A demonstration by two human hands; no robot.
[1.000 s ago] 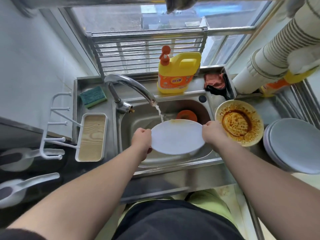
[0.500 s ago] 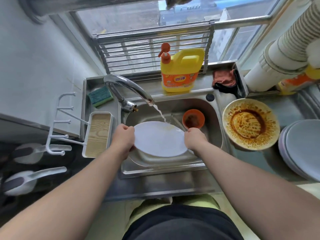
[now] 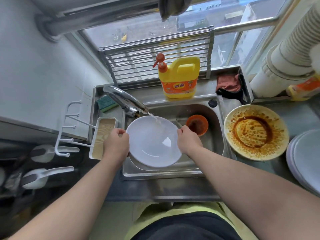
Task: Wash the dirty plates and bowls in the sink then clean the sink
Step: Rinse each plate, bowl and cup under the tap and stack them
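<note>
A white plate [image 3: 150, 141] is held over the steel sink [image 3: 214, 144], its upper face tilted toward me. My left hand [image 3: 116, 144] grips its left rim and my right hand [image 3: 187, 141] grips its right rim. Water runs from the faucet [image 3: 124, 98] onto the plate's upper right part. A small orange bowl [image 3: 197, 124] with brown residue sits in the sink behind my right hand. On the counter to the right lies a large plate [image 3: 256, 132] smeared with brown sauce.
A yellow detergent bottle [image 3: 179, 80] stands behind the sink, a green sponge [image 3: 106, 103] lies at the back left, a reddish cloth [image 3: 228, 83] at the back right. White plates [image 3: 304, 158] are stacked at far right. A white tray rack [image 3: 102, 135] sits left of the sink.
The plate has moved left under the faucet and turned from its underside to its face, and water now lands on it. Both hands keep their hold on the rim.
</note>
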